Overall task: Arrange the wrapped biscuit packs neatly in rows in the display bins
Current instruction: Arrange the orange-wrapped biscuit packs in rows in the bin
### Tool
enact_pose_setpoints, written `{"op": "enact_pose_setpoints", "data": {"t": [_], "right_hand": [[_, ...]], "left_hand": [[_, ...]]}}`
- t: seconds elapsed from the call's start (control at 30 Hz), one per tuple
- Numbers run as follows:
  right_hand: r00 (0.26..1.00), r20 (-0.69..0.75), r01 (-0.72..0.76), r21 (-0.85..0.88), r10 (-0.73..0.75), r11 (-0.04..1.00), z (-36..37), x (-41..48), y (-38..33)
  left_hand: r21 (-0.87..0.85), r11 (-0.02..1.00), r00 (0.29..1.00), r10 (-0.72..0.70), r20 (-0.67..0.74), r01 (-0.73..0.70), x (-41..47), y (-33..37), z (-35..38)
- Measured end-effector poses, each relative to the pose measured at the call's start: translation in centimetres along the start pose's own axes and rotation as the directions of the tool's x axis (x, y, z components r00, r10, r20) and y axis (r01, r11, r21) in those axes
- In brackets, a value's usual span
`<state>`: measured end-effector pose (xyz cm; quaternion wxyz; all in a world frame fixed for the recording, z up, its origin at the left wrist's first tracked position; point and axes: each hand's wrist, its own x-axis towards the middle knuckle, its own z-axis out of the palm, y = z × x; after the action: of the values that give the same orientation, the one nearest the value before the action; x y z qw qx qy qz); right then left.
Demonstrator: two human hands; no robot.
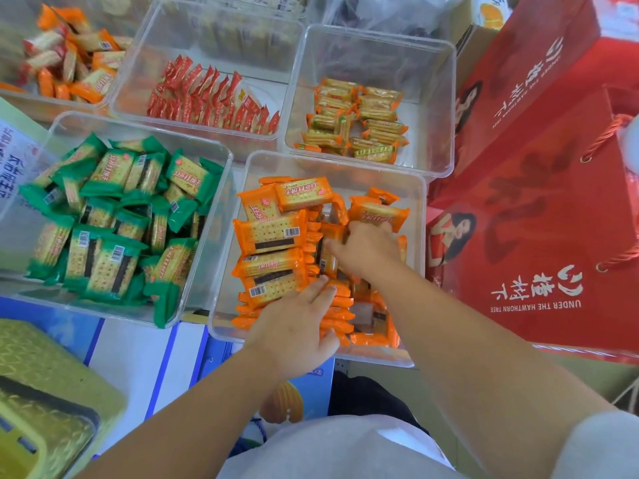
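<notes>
A clear plastic bin (420, 216) in front of me holds orange-wrapped biscuit packs (268, 233), some stacked flat on the left, others standing on edge in a row down the middle. My left hand (297, 323) lies with straight fingers on the near packs, pressing the row. My right hand (366, 248) reaches into the bin's middle, its fingers curled round an upright orange pack (328, 254).
To the left stands a bin of green packs (114, 216). Behind are bins of red packs (211, 95), yellow-gold packs (359, 119) and mixed orange packs (69, 60). Red gift boxes (539, 188) crowd the right side. A yellow basket (41, 402) sits near left.
</notes>
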<state>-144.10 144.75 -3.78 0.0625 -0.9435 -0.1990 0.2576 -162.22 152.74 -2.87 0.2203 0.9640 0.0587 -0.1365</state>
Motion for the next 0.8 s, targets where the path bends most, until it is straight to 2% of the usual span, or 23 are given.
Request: {"op": "enact_pose_setpoints", "data": {"t": [0.17,0.3,0.37,0.5,0.6,0.67,0.8], "right_hand": [[0.998,-0.054,0.013,-0.036,-0.015,0.999,0.8,0.7,-0.6],[0.997,0.001,0.077,0.196,-0.079,0.978,0.5,0.3,0.3],[0.987,0.066,0.126,0.239,-0.145,0.963,0.0,-0.1,1.2],[0.944,0.079,0.322,0.005,-0.322,0.947,0.4,-1.0,3.0],[0.934,0.081,0.356,-0.140,-0.347,0.924,1.3,-1.5,3.4],[0.928,0.072,0.372,-0.176,-0.365,0.911,1.4,-1.8,3.3],[0.898,0.095,0.439,-0.115,-0.430,0.891,0.5,-2.3,3.4]], "left_hand": [[-0.017,1.000,1.000,0.003,-0.011,-0.003,0.0,-0.2,0.1],[-0.028,1.000,1.000,0.005,-0.009,-0.005,0.2,-0.3,0.1],[-0.032,0.999,1.000,0.009,-0.008,-0.010,0.2,-0.3,0.2],[-0.047,0.999,1.000,0.021,-0.020,-0.022,0.1,-0.4,0.2],[-0.066,0.998,0.999,0.019,-0.039,-0.021,-0.1,-0.3,0.1],[-0.069,0.997,0.998,0.024,-0.060,-0.028,-0.3,-0.2,0.0],[-0.057,0.997,0.997,0.049,-0.059,-0.052,-0.1,0.0,-0.2]]}}
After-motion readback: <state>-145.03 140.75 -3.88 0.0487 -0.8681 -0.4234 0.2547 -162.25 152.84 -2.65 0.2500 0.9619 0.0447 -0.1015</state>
